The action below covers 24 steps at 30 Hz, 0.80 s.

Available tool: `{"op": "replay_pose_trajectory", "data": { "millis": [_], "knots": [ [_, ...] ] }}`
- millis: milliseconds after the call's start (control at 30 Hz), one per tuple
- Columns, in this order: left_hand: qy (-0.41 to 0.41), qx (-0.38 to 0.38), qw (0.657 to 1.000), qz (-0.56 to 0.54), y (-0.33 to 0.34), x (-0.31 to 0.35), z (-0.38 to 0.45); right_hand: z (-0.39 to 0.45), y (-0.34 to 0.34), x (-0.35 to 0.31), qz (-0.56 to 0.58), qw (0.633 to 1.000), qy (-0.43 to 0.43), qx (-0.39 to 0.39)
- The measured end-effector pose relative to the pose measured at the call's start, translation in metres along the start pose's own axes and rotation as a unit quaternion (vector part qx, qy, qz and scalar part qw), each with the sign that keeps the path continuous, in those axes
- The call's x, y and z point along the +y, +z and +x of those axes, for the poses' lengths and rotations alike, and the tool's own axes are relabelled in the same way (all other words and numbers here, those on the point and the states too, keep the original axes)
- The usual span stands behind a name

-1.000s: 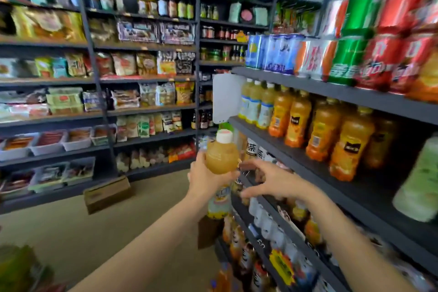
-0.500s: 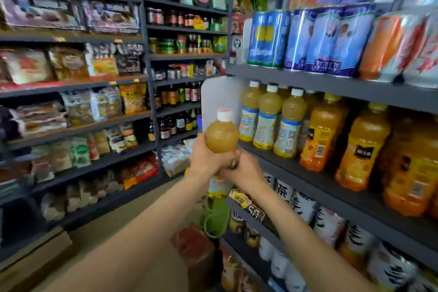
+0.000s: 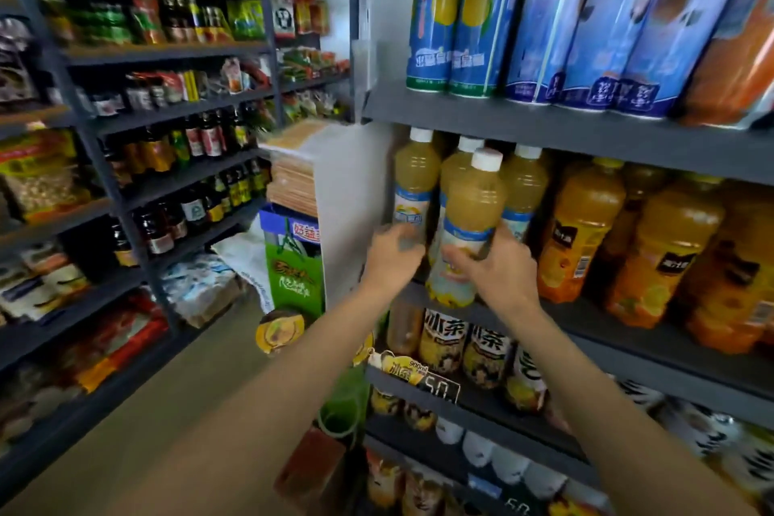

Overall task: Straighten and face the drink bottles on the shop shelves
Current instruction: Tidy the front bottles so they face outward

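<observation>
You are setting a pale yellow juice bottle [image 3: 471,222] at the near edge of the grey middle shelf [image 3: 607,323], in front of three matching white-capped bottles [image 3: 414,184] at the shelf's left end. Expect a full bottle: moderately heavy, with a stiff but slightly yielding plastic wall and a smooth label band that may slip. Take hold low on the body, around or just under the label, and keep the cap upright. Your right hand [image 3: 498,268] is gripping the lower body from the right, fingers curled round it. Your left hand [image 3: 391,251] is hovering just left of the bottle near the leftmost shelved bottle, fingers loosely spread; motion blur hides whether it is touching either. Orange juice bottles [image 3: 580,230] are standing further right.
</observation>
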<state>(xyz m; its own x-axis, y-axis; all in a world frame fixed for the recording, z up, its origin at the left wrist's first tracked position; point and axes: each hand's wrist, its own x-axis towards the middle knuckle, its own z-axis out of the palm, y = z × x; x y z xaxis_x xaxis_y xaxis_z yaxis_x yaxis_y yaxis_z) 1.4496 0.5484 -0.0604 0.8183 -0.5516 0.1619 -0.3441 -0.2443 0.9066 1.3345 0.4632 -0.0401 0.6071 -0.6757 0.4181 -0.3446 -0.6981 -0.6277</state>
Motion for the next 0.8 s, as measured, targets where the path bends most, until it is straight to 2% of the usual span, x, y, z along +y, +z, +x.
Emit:
{"op": "replay_pose_trajectory", "data": {
  "millis": [133,300,467,600,800],
  "knots": [
    [0.029,-0.06,0.996,0.059,0.006,-0.004,0.02,0.004,0.012,-0.006,-0.061,0.998,0.0,0.016],
    [0.026,-0.101,0.985,0.134,0.009,-0.008,0.037,0.007,0.024,-0.015,-0.115,0.992,0.02,0.042],
    [0.03,-0.081,0.993,0.086,0.008,-0.009,0.038,0.016,0.034,-0.025,-0.14,0.988,0.045,0.034],
    [0.065,-0.084,0.988,0.11,0.006,-0.016,0.037,0.017,0.041,-0.029,-0.145,0.987,0.058,0.043],
    [0.051,-0.107,0.987,0.105,0.003,-0.016,0.036,0.022,0.038,-0.031,-0.097,0.992,0.077,0.011]
  ]
}}
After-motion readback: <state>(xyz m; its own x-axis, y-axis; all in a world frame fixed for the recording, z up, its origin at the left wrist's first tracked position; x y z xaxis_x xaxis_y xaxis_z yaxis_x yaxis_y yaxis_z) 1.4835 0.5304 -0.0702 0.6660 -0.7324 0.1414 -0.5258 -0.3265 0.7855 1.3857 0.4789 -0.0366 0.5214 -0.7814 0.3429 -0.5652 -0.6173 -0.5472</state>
